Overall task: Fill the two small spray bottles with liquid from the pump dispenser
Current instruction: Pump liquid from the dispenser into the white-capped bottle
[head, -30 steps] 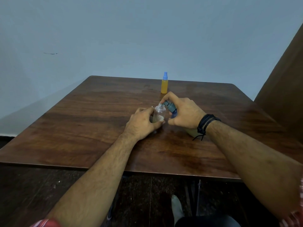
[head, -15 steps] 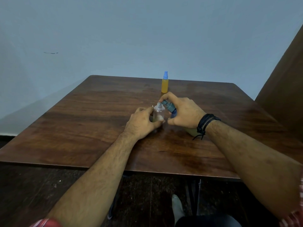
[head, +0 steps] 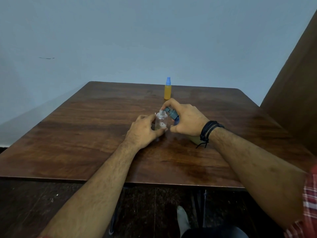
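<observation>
Gripping a clear bottle [head: 161, 121] near the middle of the frame, the left hand [head: 143, 133] wraps its fingers and thumb around the lower body and keeps it upright on the table [head: 82, 134]. The bottle's neck is uncapped, and a little pale liquid sits at its bottom. Just right of it, the right hand [head: 186, 120] is closed over the dispenser [head: 172, 115], whose grey-blue pump head tilts left so that its nozzle meets the bottle's open mouth. The forefinger lies along the top of the pump head; the thumb curls beneath. Most of the dispenser's body is hidden behind the palm, with a pale patch showing under the wrist. Black cords [head: 208, 133] circle that wrist. The two hands sit close together, nearly touching at the thumbs. Higher in the frame, just beyond the right hand, a second bottle [head: 167, 91] stands upright near the table's far edge, filled with yellow liquid and topped with a blue cap. A red checked sleeve [head: 308, 203] shows at the lower right.
</observation>
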